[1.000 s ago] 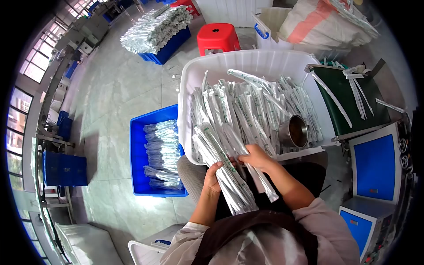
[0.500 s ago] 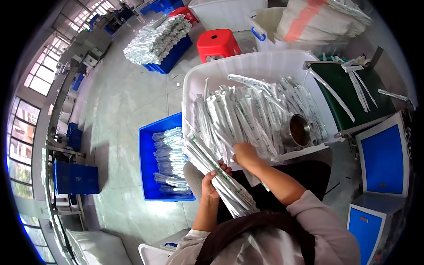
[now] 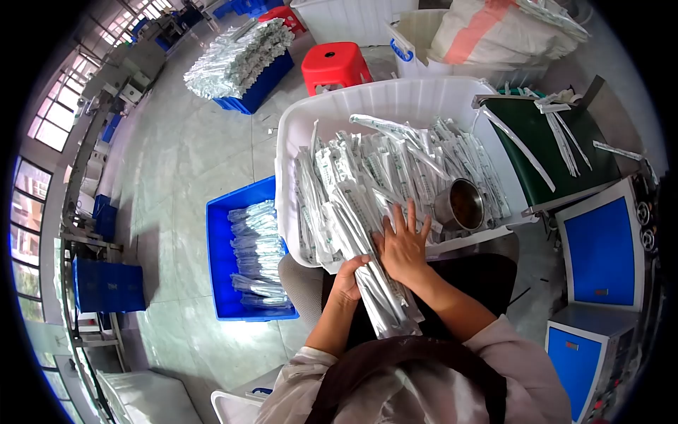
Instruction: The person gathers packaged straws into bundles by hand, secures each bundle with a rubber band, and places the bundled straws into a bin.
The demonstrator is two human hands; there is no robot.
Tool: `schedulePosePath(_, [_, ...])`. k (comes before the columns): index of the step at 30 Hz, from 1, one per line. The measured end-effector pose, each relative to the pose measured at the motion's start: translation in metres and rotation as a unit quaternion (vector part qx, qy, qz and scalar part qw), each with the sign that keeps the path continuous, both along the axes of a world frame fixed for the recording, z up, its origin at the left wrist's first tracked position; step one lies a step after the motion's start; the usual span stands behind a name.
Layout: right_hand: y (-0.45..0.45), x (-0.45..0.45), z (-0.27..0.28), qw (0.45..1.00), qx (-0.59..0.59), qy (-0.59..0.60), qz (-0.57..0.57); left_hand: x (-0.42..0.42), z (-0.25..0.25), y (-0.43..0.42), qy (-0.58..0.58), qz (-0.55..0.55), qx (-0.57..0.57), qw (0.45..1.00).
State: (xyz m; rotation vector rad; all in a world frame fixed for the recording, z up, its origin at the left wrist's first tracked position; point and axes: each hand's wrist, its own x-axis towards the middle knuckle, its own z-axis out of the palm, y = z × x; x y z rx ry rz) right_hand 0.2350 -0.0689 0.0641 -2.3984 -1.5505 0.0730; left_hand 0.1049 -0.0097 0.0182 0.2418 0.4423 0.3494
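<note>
Packet bundle [image 3: 375, 284] lies beside right hand [image 3: 405, 253], earlier curled, now splayed.

No wording readable. Green print on packets [image 3: 328, 166] in white tub [image 3: 395, 97]: too small to make out.

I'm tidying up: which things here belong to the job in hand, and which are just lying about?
In use:
bundle of long, silvery-white wrapped packets, in the left hand
similar loose packets in the white plastic tub
probably the blue plastic crate of packets beside it

Seemingly just about:
red plastic stool
round metal cup
whitish woven sack with orange stripe
</note>
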Motion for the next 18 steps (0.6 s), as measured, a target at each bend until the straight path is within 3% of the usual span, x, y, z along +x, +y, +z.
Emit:
schedulePosePath(1, [0.006, 0.002, -0.003, 1.000, 0.002, 0.000, -0.001, 0.002, 0.002, 0.000, 0.016, -0.001, 0.025, 1.000])
schedulePosePath(3, [0.021, 0.007, -0.012, 0.981, 0.009, 0.192, 0.034, 0.001, 0.001, 0.001, 0.028, -0.022, 0.017, 0.999])
schedulePosePath(4, [0.036, 0.018, -0.011, 0.929, 0.040, 0.364, 0.048, 0.005, 0.008, -0.003, -0.002, -0.048, 0.026, 0.998])
schedulePosePath(5, [0.048, 0.029, -0.009, 0.913, 0.125, 0.385, 0.043, 0.010, 0.015, -0.008, -0.032, -0.075, 0.035, 0.996])
schedulePosePath(7, [0.075, 0.058, -0.008, 0.937, 0.223, 0.259, 0.070, 0.022, 0.023, -0.017, -0.092, -0.097, 0.047, 0.990])
schedulePosePath(10, [0.088, 0.091, 0.031, 0.789, 0.182, 0.556, 0.190, 0.029, 0.018, -0.013, -0.113, -0.165, 0.051, 0.979])
schedulePosePath(11, [0.087, 0.094, 0.030, 0.790, 0.184, 0.553, 0.189, 0.030, 0.016, -0.012, -0.115, -0.168, 0.052, 0.978])
schedulePosePath(13, [0.079, 0.090, 0.022, 0.770, 0.070, 0.571, 0.278, 0.034, 0.023, -0.013, -0.194, -0.182, 0.030, 0.964])
schedulePosePath(15, [0.052, 0.071, 0.030, 0.783, 0.063, 0.554, 0.277, 0.038, 0.034, -0.018, -0.177, -0.113, 0.019, 0.978])
schedulePosePath(17, [0.046, 0.068, 0.021, 0.815, 0.068, 0.501, 0.284, 0.034, -0.005, -0.019, -0.182, -0.103, -0.015, 0.978])
schedulePosePath(18, [0.048, 0.064, 0.016, 0.838, 0.190, 0.414, 0.300, 0.040, -0.002, -0.017, -0.190, -0.091, -0.017, 0.977])
